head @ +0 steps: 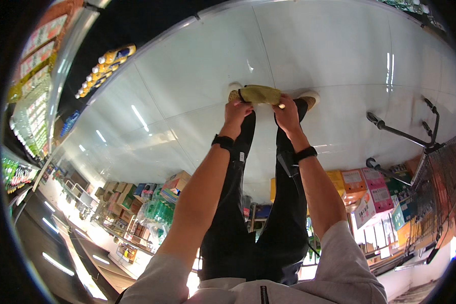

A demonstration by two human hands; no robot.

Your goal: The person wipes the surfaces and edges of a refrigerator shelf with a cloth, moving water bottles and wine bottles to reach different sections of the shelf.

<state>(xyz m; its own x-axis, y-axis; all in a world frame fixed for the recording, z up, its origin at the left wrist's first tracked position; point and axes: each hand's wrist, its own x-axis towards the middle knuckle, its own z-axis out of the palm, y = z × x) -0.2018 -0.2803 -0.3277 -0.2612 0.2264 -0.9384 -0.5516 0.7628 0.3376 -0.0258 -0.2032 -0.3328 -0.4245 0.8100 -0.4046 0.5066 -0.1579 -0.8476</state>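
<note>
An olive-yellow cloth (260, 94) is stretched between my two hands, above the floor and in front of my shoes. My left hand (237, 113) grips its left end, where a dark edge shows. At the other end my right hand (287, 110) pinches the cloth near its lower corner. Both wrists wear black bands. Beneath the hands are my legs in black trousers, with a shoe (309, 99) visible beyond the right hand.
Glossy pale floor tiles (205, 76) lie around my feet. A wire shopping cart (433, 163) on casters stands at right. Shelves with yellow-orange bottles (106, 68) run along the left. Stacked cartons (376, 186) and green bottle packs (159, 209) appear toward the bottom of the view.
</note>
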